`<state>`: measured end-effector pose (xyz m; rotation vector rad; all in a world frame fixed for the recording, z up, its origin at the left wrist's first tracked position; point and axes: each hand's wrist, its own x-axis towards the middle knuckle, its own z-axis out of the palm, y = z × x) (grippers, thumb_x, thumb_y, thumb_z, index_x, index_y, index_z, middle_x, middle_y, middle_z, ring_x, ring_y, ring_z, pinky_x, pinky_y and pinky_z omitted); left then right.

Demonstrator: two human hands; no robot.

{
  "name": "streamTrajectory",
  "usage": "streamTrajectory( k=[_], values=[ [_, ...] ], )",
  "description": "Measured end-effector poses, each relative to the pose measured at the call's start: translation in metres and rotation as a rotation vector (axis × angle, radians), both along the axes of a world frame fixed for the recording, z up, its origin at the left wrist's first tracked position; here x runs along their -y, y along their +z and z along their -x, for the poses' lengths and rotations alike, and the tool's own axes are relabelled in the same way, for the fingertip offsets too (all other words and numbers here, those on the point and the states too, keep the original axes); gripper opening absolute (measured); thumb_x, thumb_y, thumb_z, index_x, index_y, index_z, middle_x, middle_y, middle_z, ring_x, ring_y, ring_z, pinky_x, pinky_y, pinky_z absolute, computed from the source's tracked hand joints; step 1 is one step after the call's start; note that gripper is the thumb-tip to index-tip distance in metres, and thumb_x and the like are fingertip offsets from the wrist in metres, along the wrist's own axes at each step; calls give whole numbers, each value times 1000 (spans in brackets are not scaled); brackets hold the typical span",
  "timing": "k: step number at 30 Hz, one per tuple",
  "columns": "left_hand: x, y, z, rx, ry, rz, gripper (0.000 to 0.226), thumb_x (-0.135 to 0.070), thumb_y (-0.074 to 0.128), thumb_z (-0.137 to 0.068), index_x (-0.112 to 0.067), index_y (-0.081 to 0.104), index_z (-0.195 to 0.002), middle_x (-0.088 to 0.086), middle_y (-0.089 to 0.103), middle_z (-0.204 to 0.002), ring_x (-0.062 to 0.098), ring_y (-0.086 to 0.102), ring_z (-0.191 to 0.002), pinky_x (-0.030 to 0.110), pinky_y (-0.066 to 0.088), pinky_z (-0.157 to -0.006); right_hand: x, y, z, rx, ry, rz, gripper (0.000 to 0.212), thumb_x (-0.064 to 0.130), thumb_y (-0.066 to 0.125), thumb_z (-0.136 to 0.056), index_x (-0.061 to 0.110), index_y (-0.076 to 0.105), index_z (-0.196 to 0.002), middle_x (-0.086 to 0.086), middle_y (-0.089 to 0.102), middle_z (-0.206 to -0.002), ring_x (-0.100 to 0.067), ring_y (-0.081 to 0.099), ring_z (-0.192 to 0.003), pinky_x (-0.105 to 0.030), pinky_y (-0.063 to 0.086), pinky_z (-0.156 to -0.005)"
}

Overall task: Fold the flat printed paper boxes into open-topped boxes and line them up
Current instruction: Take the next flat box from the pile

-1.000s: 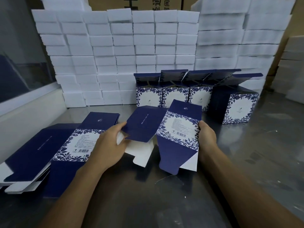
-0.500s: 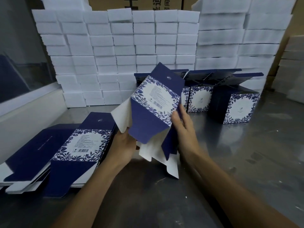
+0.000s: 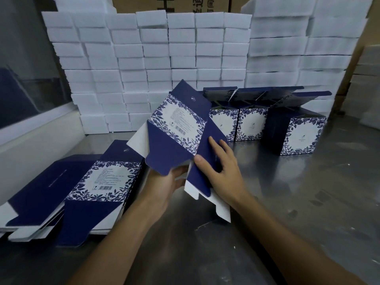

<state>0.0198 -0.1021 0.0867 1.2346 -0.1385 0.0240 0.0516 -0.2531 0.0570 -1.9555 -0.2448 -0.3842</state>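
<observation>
I hold a navy and white floral paper box tilted above the steel table, its tube opened and its bottom flaps hanging toward me. My left hand grips it from underneath, fingers partly hidden behind a navy flap. My right hand lies on the box's right navy side panel, fingers fairly straight, thumb at the panel's edge. A stack of flat printed boxes lies at the left. Several folded boxes with lids up stand in a row behind, the rightmost nearer me.
A wall of stacked white foam blocks closes off the back of the steel table. A glass pane with a white ledge runs along the left. More white stacks stand at the far right.
The box went from lying nearly flat between both hands to being raised, tilted and opened into a tube. My right hand moved onto its right side panel; my left hand went underneath.
</observation>
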Motion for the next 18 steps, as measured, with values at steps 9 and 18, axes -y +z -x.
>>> streamTrajectory(
  k=[9, 18],
  values=[
    [-22, -3, -16, 61, 430, -236, 21, -23, 59, -94, -7, 63, -81, 17, 67, -83, 30, 62, -79, 43, 48, -73, -6, 4, 6, 164, 186, 121, 121, 71, 77, -65, 50, 0, -156, 24, -4, -166, 9, -8, -149, -24, 16, -115],
    [-25, -8, -21, 55, 466, -246, 16, -24, 55, -101, -18, 69, -99, -15, 71, -78, 15, 66, -86, 38, 53, -83, 5, 18, 3, 116, 138, -364, 37, 31, 30, -109, 29, 55, -136, 21, 61, -133, 11, 53, -122, -14, 41, -105]
  ],
)
